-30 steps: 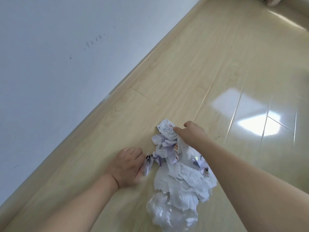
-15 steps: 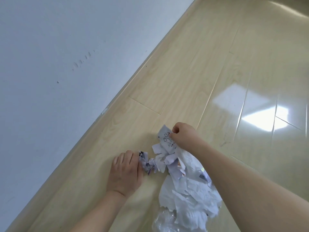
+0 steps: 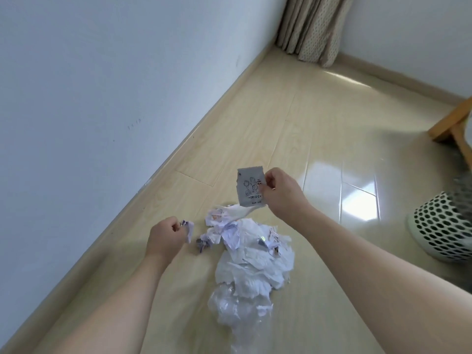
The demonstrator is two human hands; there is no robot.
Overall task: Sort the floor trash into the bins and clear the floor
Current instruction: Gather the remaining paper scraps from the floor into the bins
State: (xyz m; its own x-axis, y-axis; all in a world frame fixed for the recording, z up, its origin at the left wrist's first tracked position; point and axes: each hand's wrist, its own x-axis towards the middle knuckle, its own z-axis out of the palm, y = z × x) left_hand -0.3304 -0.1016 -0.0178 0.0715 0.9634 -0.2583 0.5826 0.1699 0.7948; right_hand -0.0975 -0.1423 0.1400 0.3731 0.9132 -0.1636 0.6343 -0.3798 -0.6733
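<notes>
A pale blue-white painted wall [image 3: 102,98] runs along the left, meeting a glossy light wood-plank floor [image 3: 319,139] at a beige skirting board [image 3: 178,146]. In the far corner hangs a beige patterned curtain [image 3: 314,29], its hem touching the floor. At the right edge stands a white plastic bin with a perforated honeycomb wall [image 3: 441,226], blurred along its upper rim, and above it a slanted light wooden furniture leg [image 3: 454,123]. On the floor between the two forearms lies a loose heap of crumpled white paper and torn printed scraps [image 3: 255,254], with a crinkled clear plastic bag [image 3: 237,310] at its near end, touching the heap. The right hand [image 3: 283,192] is raised above the far end of the heap, its thumb and fingers pinching the right edge of a torn grey paper slip printed with small line drawings [image 3: 250,187], held upright and clear of the floor. The left hand [image 3: 166,238] hovers just left of the heap, fingers curled around a small crumpled purple-white paper scrap [image 3: 187,229] that sticks out toward the heap; how much of it sits inside the fist is hard to tell. A tiny crumpled purple scrap [image 3: 203,245] lies on the floor just beside that hand, at the heap's left edge.
</notes>
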